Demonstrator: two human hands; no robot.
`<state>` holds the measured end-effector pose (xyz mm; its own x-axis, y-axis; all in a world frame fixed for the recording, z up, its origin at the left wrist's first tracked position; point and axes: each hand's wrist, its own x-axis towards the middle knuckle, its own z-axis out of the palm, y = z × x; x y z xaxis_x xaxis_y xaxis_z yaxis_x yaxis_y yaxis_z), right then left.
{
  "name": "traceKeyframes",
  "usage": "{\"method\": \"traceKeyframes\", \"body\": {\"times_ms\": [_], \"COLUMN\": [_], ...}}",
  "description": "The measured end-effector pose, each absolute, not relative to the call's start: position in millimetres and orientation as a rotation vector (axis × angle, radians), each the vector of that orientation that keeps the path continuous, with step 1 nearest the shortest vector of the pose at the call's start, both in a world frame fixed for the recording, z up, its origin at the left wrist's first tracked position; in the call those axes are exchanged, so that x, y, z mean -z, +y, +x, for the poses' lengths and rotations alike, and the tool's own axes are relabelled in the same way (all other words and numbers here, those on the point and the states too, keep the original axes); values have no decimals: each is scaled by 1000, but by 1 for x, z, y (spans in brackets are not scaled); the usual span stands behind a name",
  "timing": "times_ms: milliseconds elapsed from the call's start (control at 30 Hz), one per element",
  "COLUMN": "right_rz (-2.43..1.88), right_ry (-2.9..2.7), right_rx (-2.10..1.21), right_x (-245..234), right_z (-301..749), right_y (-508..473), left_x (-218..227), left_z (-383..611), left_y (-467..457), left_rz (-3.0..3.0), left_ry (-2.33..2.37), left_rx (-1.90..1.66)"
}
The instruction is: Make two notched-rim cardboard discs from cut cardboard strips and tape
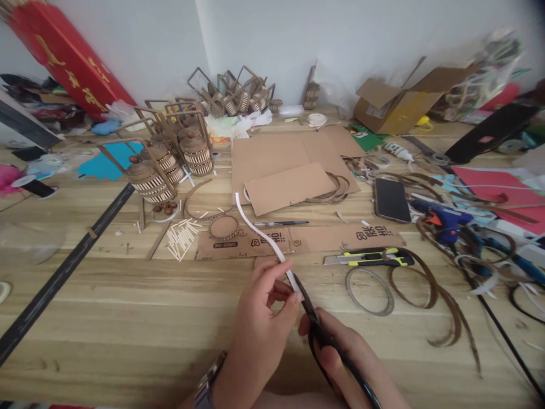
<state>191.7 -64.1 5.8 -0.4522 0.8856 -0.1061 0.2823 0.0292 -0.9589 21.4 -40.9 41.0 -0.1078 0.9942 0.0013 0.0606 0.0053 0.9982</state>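
My left hand (259, 318) pinches the near end of a long white paper strip (259, 233) that curves away over the table. My right hand (344, 358) is wrapped round the handles of black scissors (317, 324), whose blades meet the strip at my left fingertips. Both hands are low in the middle of the view, above the wooden table (128, 318). A watch sits on my left wrist.
Flat cardboard sheets (289, 182), a pen (281, 223), a yellow-black utility knife (370, 258), a phone (390, 200), a blue glue gun (445, 218), cardboard rings and strips (409, 289), small stick-built lanterns (170, 159), a pile of short sticks (181, 236), an open box (395, 102).
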Motion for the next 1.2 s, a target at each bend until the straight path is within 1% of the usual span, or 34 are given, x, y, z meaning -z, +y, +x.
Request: {"method": "traceKeyframes", "body": {"times_ms": [133,400,500,600,667,800,1000,1200], "right_rz": [-1178,-1135,-1183,-1260,-1266,-1229,-1184,-1226], "right_ry": [-1753,-1716,-1671,-1634,-1642,-1682,-1726,-1778], "right_rx": [-1478,-1409,-1495,-1602,-1614,-1611,-1500,-1431], "right_x": [-3,-5,-12,-20,-24,-25,-15,-19], "right_z": [193,187,183,182,181,183,185,184], "right_y": [-66,-63,-62,-62,-62,-61,-62,-60], "left_x": [-40,-43,-42,-40,-41,-45,-39,-37], "left_z": [22,22,20,16,14,15,27,33], "left_y": [-41,-43,-45,-43,-38,-29,-27,-29], "left_rz": [1184,1132,1049,1011,1078,1258,1316,1374], "left_ry": [1327,1282,1229,1323,1378,1412,1474,1509], "left_rx": [-1250,-1194,-1131,-1144,-1084,-942,-1000,-1044]}}
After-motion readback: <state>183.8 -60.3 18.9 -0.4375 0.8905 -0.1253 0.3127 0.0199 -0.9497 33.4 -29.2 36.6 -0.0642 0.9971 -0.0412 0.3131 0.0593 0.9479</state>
